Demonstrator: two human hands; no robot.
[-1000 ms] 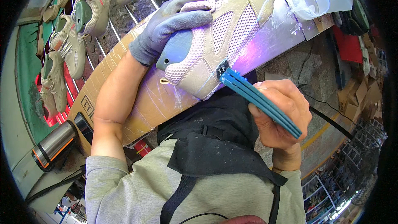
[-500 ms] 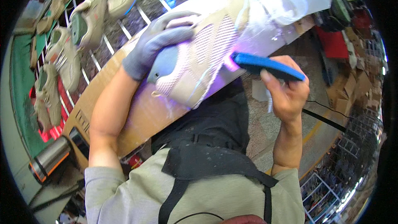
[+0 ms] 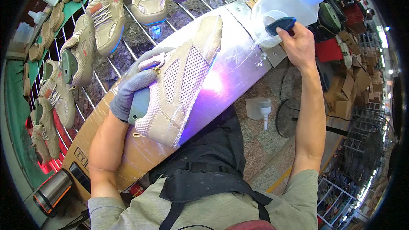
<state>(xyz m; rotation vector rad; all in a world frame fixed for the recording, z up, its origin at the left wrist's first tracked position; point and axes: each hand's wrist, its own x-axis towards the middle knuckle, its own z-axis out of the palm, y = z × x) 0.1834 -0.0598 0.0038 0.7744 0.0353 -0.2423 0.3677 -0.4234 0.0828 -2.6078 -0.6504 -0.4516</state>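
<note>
A beige sneaker upper with pale mesh panels lies on its side over the board, its toe pointing to the far right. My left hand, in a grey glove, is wrapped round it at the collar and tongue. Bare and closed, my right hand grips a blue brush at a translucent plastic container. The brush's working end is at the container's round opening, and its bristles are hidden. A bright violet-white light patch falls on the board beside the upper.
The work board slopes across my lap. Several beige sneakers stand on a metal bar rack at the left and far side. A steel flask lies at the lower left, near a dark phone. Cardboard boxes are at the right.
My right hand has moved the brush from the upper's lower edge far right to the container. My left hand and the upper have shifted left and slightly nearer.
</note>
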